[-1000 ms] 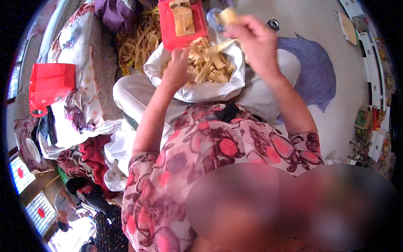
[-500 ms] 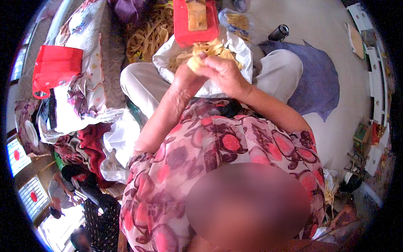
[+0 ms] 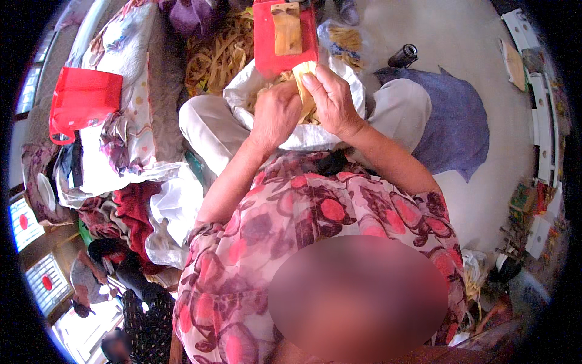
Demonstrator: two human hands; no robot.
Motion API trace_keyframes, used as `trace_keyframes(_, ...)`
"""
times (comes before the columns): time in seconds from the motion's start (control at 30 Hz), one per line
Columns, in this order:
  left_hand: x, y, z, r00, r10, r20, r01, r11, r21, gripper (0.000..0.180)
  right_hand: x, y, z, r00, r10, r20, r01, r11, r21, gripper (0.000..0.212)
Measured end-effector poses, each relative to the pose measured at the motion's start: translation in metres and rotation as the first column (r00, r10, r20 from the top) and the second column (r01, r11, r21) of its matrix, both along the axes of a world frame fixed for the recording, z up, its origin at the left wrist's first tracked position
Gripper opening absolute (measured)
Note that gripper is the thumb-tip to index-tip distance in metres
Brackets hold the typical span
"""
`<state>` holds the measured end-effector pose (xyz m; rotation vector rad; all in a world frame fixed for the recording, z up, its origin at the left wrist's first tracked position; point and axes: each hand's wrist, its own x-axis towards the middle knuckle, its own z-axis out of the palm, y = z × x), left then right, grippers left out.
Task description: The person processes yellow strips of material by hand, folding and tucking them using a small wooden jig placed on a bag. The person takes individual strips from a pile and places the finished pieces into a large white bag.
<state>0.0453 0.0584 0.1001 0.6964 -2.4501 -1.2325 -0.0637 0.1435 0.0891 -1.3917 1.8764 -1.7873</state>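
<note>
A pale yellow, flat strip stretches between my two hands above an opened white sack. My right hand pinches it, thumb laid along its face. Curled against the strip's left edge is my left hand, closed, its fingertips mostly hidden. More pale strips lie in the sack, partly covered by my hands. Just beyond the sack is a red board with a wooden block on it.
Loose yellowish strips are heaped far left of the sack. A clear bag of strips, a dark bottle and a blue-grey cloth lie to the right. A red bag rests on bedding at left; other people are beyond.
My hands have moved apart from being clasped together. The strip, bunched between them before, is now spread out and upright at my right thumb.
</note>
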Motion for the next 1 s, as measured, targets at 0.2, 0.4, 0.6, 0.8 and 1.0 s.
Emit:
trace_keyframes(0.2,-0.016,-0.012,-0.003,0.826,0.028,-0.562,-0.283,0.884,-0.373,0.031,-0.007,-0.011,0.000,0.143,0.248,0.958,-0.245,0.947,-0.209,0.014)
trace_keyframes(0.4,-0.008,-0.032,-0.015,0.911,-0.094,-0.401,-0.023,0.960,-0.278,0.030,-0.006,-0.019,0.003,0.719,0.200,0.666,-0.363,0.925,0.114,0.022)
trace_keyframes(0.6,-0.015,-0.036,-0.027,0.891,0.207,-0.404,0.102,0.776,0.622,0.017,-0.019,-0.015,0.005,0.971,0.158,-0.177,-0.111,0.962,0.250,0.029)
trace_keyframes(0.8,-0.019,-0.044,-0.017,0.949,0.170,-0.266,0.109,0.616,0.780,0.023,-0.037,-0.020,0.005,0.987,0.161,-0.027,-0.150,0.960,0.236,0.023)
trace_keyframes(1.0,-0.018,-0.060,-0.044,0.944,0.133,-0.303,0.019,0.893,0.450,0.008,-0.037,-0.022,0.009,0.713,0.300,0.634,-0.530,0.822,0.207,0.022)
